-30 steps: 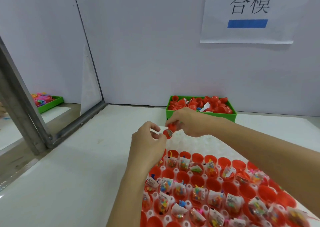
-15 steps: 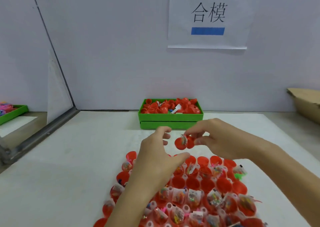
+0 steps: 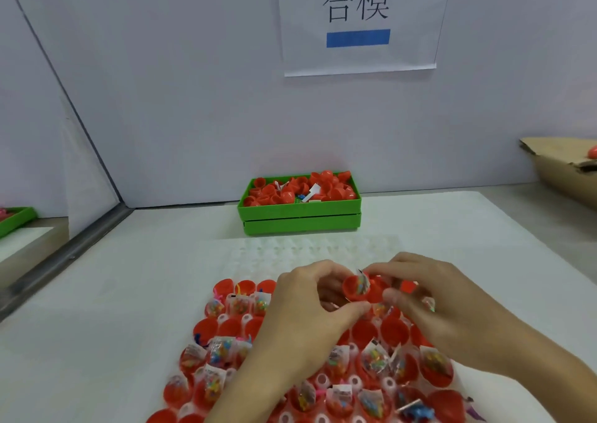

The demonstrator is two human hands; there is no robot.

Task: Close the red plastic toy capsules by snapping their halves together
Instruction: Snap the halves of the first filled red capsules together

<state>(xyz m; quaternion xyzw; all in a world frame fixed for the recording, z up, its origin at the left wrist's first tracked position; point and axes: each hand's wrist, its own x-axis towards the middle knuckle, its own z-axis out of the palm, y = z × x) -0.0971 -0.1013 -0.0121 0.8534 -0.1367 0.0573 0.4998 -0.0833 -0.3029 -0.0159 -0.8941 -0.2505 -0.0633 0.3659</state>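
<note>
Between both hands I hold a red capsule [image 3: 361, 290] above the tray; a small toy packet pokes out at the seam between its two halves. My left hand [image 3: 310, 306] pinches the left half with thumb and curled fingers. My right hand [image 3: 429, 300] grips the right half. Below them a white tray [image 3: 310, 251] holds several open red capsule halves [image 3: 223, 355], many with a bagged toy inside. A green box [image 3: 300, 209] of loose red halves stands behind the tray.
A cardboard box [image 3: 562, 170] sits at the far right with something pink-red in it. At the left, beyond a metal frame [image 3: 64, 254], stands another green tray [image 3: 16, 219]. A paper sign [image 3: 358, 19] hangs on the back wall.
The view has swung right and downward. Both hands have come lower and closer to the tray, still holding the capsule, its halves now pressed nearer together.
</note>
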